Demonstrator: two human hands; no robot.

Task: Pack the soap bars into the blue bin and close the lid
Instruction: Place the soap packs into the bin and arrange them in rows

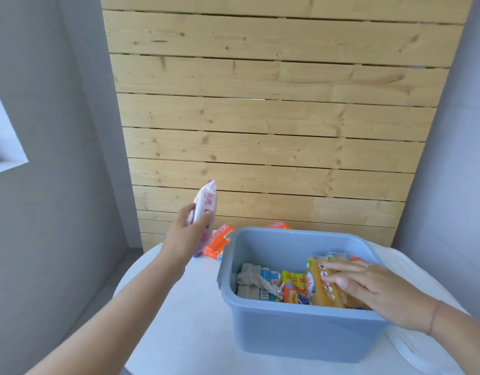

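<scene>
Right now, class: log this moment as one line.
left hand: holds pink soap pack | right hand: on yellow bar in blue bin | lid: off

Bright soft daylight, faint shadows, slight overall blur, wide-angle bowing at edges

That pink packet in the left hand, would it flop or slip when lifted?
Probably stiff: the pink packet stands upright above the left hand without drooping. Its glossy wrapper may be a bit slippery. It seems light, pinched only by fingers.
</scene>
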